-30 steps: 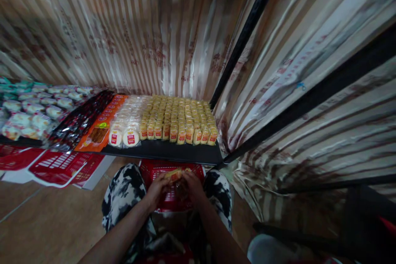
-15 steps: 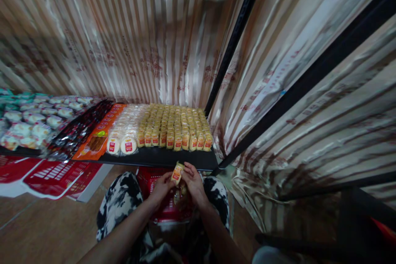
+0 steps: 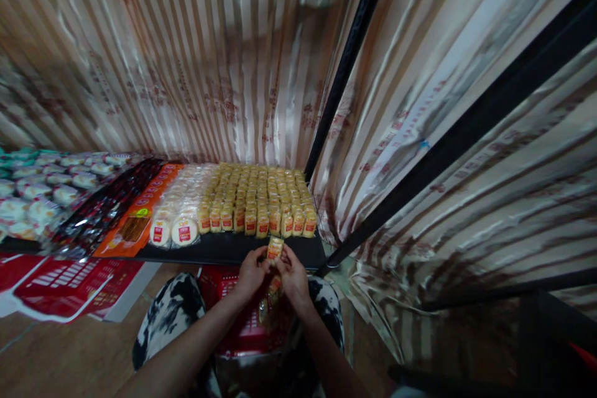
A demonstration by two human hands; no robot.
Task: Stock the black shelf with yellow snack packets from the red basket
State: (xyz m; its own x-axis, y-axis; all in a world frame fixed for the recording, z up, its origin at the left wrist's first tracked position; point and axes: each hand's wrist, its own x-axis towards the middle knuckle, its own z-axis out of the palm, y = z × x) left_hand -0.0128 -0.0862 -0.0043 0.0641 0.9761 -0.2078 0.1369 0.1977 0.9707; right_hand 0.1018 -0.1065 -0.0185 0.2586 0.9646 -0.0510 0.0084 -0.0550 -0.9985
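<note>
Between my fingers, at the front edge of the black shelf [image 3: 298, 252], is a small wrapped snack pack [image 3: 275, 247] with a red and orange label. My left hand [image 3: 252, 270] pinches its left side, and my right hand [image 3: 291, 273] grips its right side. It stands about upright. Just beyond it, rows of similar yellow snack packs [image 3: 250, 221] are lined up on the shelf. Below my hands a red basket [image 3: 231, 342] sits between my knees, with a few more wrapped packs [image 3: 270, 298] in it, partly hidden by my right hand.
Left of the yellow rows stand round white packs [image 3: 185, 232], an orange bag [image 3: 122, 237], dark shiny packets [image 3: 100, 205] and white wrapped packs [image 3: 41, 211]. Another red basket [image 3: 65, 286] is at lower left. A black shelf post [image 3: 342, 68] rises before striped curtains [image 3: 224, 62].
Both hands have lifted the snack pack forward, closer to the shelf's front rows, and it has turned more upright. The view has shifted slightly.
</note>
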